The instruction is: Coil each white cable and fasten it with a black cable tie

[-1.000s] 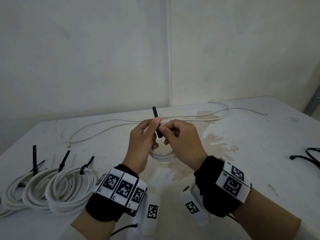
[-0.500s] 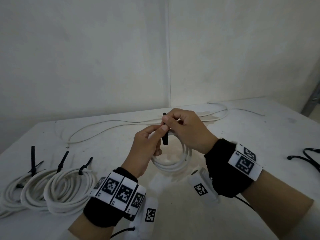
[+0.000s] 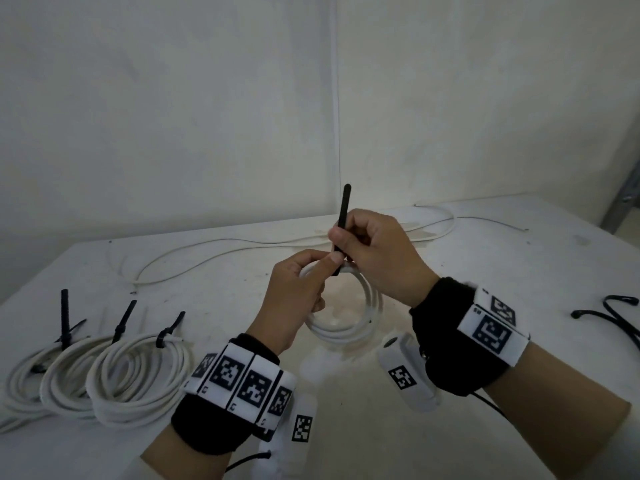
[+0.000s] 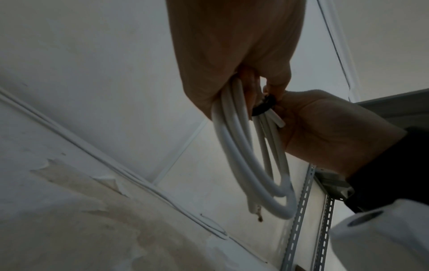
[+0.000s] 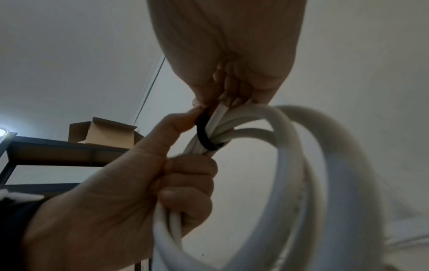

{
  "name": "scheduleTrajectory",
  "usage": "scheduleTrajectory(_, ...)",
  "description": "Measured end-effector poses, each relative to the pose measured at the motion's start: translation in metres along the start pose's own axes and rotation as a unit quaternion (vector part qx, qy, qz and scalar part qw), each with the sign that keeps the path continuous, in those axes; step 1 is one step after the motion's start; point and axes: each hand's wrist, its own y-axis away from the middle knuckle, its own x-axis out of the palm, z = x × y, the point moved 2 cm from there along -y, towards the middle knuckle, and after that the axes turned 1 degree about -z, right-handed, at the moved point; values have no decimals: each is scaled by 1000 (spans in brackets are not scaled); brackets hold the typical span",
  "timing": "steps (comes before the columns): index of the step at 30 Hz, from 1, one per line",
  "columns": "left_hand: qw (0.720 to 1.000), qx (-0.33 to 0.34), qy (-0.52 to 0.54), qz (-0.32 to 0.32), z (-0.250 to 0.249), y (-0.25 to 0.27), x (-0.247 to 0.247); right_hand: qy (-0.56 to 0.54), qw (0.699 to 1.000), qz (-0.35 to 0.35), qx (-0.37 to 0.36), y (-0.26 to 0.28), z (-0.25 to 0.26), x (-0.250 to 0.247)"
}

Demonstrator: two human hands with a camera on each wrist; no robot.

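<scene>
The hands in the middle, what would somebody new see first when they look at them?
First come the two hands held up over the white table: the left hand holds a coil of white cable, and the right hand pinches a black tie that loops round the coil and sticks up. Next, at the left of the table, three coiled cables lie side by side, each with a black tie.

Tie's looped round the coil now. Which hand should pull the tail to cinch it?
Probably the right hand: it already pinches the tail of the black cable tie, which sticks up above its fingers. The left hand grips the white coil beside the loop, so it is better placed to brace.
</scene>
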Motion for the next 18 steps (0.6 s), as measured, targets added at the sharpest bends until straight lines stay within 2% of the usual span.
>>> scheduleTrajectory(7,999,28,-40,23,-4,3,1,55,998,-36,-8,-5,0,-1)
scheduleTrajectory(12,997,33,-57,29,-3,4,1,29,999,-43,15,-5,-3,-1)
scheduleTrajectory(16,999,16,-35,26,-6,1,-1,-39,999,-9,16,-5,3,-5)
scheduleTrajectory(18,999,16,-28,14,-7,-1,-4,-36,999,20,9,-3,2,-5)
